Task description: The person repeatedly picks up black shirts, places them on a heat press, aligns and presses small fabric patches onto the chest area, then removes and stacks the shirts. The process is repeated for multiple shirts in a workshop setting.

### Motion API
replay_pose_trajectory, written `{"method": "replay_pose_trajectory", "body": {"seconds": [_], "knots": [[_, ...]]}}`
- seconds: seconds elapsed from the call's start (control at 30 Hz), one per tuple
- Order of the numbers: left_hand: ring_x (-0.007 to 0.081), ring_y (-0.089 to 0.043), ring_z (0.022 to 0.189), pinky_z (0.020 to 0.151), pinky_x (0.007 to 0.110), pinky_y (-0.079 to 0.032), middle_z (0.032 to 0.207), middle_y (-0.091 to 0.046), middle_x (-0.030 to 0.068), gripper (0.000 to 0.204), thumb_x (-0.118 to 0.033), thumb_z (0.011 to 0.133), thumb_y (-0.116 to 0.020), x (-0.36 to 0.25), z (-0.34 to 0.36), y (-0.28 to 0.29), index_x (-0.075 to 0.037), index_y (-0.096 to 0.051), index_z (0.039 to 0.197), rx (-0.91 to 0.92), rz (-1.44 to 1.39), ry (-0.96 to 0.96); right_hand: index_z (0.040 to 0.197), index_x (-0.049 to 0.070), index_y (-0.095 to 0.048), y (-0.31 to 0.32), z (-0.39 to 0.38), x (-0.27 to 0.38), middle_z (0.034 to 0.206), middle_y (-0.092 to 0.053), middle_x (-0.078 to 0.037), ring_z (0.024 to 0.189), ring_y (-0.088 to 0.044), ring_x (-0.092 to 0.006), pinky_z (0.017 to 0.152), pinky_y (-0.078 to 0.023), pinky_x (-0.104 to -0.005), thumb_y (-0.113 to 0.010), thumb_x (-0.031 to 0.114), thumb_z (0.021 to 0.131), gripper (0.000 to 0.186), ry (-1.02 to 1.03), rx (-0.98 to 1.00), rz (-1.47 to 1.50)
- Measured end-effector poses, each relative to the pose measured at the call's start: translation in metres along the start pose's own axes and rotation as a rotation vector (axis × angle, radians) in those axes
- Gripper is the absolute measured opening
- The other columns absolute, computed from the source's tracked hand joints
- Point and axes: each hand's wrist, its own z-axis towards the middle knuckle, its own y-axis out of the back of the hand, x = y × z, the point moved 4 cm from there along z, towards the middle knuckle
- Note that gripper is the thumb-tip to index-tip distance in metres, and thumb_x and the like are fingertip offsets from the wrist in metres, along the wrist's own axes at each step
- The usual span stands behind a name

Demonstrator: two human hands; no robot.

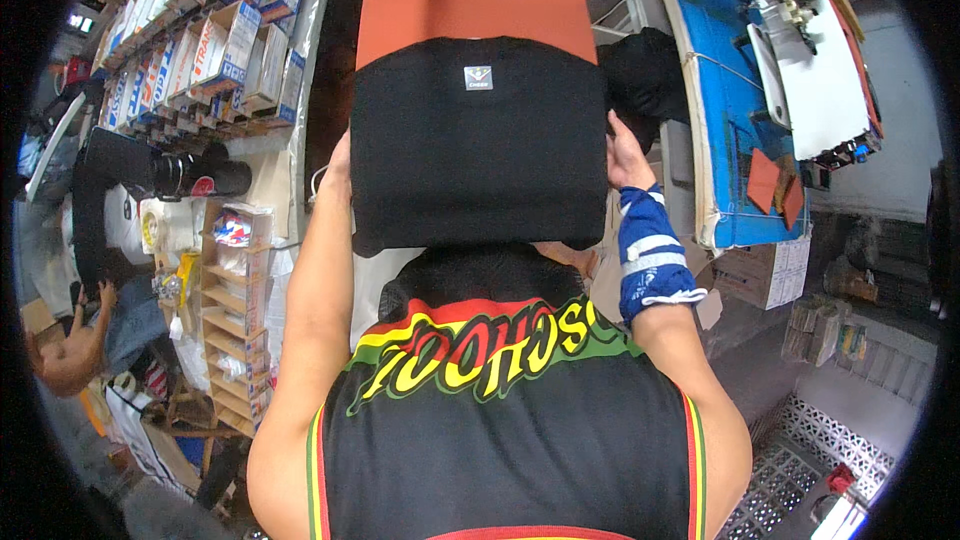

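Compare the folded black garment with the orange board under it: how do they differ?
The folded black garment lies on top and nearer; the orange board shows only beyond it. The garment is soft, with a small label, held by left hand and right hand; the board is plain, untouched. Similar widths.

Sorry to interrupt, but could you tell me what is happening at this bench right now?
A person is holding a folded black garment flat over an orange board, one hand on each side edge. The left hand is mostly hidden behind the cloth; the right hand, above a blue and white wrist wrap, presses the right edge. A small woven label faces up near the garment's top. A blue padded table stands to the right, and shelves of boxes to the left.
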Motion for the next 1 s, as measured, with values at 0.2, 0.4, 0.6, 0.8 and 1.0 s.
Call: {"method": "replay_pose_trajectory", "body": {"seconds": [0.2,0.4,0.6,0.8,1.0], "knots": [[0.0292,-0.067,0.119,0.109,0.045,-0.050,0.131,-0.071,0.0138,0.036,-0.027,0.106,-0.063,-0.033,-0.008,0.009,-0.003,-0.065,0.133,-0.012,-0.227,-0.111,0.124,-0.001,-0.071,0.009,0.010,0.026,0.131,-0.071,-0.019,0.122,-0.065,-0.0355,0.117,-0.043,-0.0489,-0.062,0.023,0.102,0.033,0.134,-0.028,0.339],[0.0183,-0.067,0.102,0.095,0.034,-0.053,0.108,-0.072,0.0058,0.033,-0.009,0.094,-0.079,-0.070,-0.021,0.032,-0.003,-0.064,0.122,-0.107,-0.142,-0.378,0.122,-0.001,-0.072,0.030,0.024,0.039,0.129,-0.073,-0.018,0.121,-0.067,-0.0354,0.117,-0.042,-0.0498,-0.068,0.024,0.099,0.033,0.221,0.077,0.367],[0.0124,-0.065,0.085,0.080,0.028,-0.052,0.092,-0.070,0.0002,0.022,-0.008,0.092,-0.081,-0.075,-0.028,0.031,-0.007,-0.067,0.109,-0.107,-0.124,-0.439,0.133,0.000,-0.066,0.030,0.026,0.040,0.136,-0.069,-0.017,0.127,-0.063,-0.0354,0.118,-0.041,-0.0509,-0.064,0.032,0.103,0.044,0.272,-0.014,0.274],[0.0170,-0.067,0.091,0.084,0.033,-0.054,0.097,-0.071,0.0028,0.023,-0.006,0.093,-0.080,-0.073,-0.025,0.037,-0.009,-0.067,0.111,-0.091,-0.189,-0.400,0.131,0.001,-0.067,0.038,0.030,0.041,0.134,-0.070,-0.017,0.125,-0.064,-0.0351,0.118,-0.041,-0.0515,-0.064,0.035,0.103,0.044,0.234,-0.096,0.256],[0.0169,-0.068,0.094,0.089,0.033,-0.055,0.099,-0.072,0.0030,0.017,-0.006,0.096,-0.076,-0.069,-0.016,0.038,-0.010,-0.066,0.108,-0.079,-0.178,-0.419,0.129,0.001,-0.068,0.046,0.039,0.039,0.131,-0.072,-0.015,0.123,-0.066,-0.0331,0.117,-0.043,-0.0473,-0.065,0.032,0.102,0.041,0.263,-0.087,0.278]]}}
